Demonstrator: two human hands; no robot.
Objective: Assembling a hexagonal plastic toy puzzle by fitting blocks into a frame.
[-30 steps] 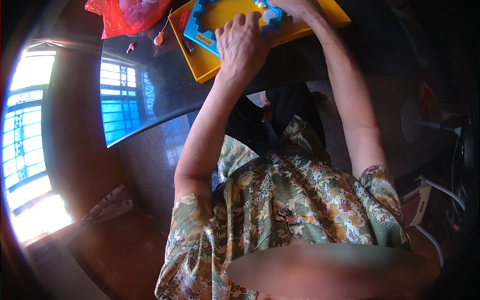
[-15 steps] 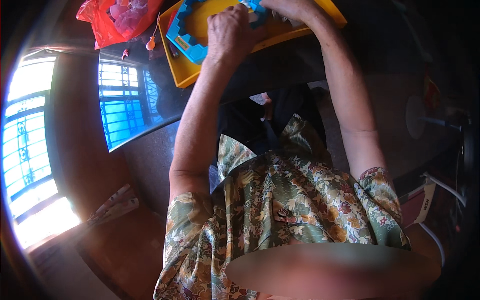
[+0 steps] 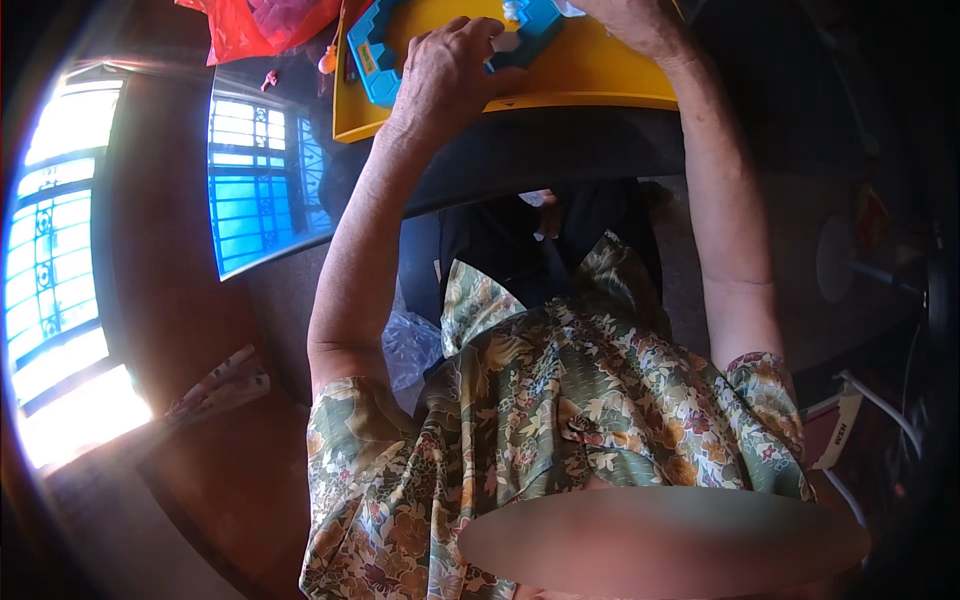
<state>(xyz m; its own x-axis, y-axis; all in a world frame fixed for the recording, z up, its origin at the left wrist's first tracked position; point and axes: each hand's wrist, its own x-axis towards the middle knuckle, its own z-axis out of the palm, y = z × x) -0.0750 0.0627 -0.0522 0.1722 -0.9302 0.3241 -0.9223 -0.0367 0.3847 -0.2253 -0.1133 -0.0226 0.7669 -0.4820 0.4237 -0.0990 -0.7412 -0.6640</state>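
Observation:
A light-blue toothed plastic frame [image 3: 372, 62] lies in a shallow yellow tray [image 3: 580, 92] at the upper edge. My left hand [image 3: 445, 75] rests over the frame's near side, thumb stretched out apart from the fingers. A small whitish angular tile [image 3: 507, 42] shows beside its fingertips, apparently loose in the hand's gap. Just beyond stands a small white figure [image 3: 512, 10] at the frame's rim. At the tray's right part, my right hand [image 3: 640, 28] reaches past the frame, by a whitish piece [image 3: 568, 8]. Its fingertips are cut off by the picture's edge.
A red plastic bag [image 3: 270, 25] with pinkish contents lies left of the tray. Between them sits a small orange object [image 3: 328, 60], with a tiny red one [image 3: 269, 80] nearer. The dark glossy tabletop [image 3: 270, 190] reflects a window. Clear plastic [image 3: 410, 345] hangs beside my left arm.
The view has shifted, and the tray now sits higher and straighter. My left hand has moved back from the frame's middle, uncovering the whitish tile. My right hand has moved away to the right.

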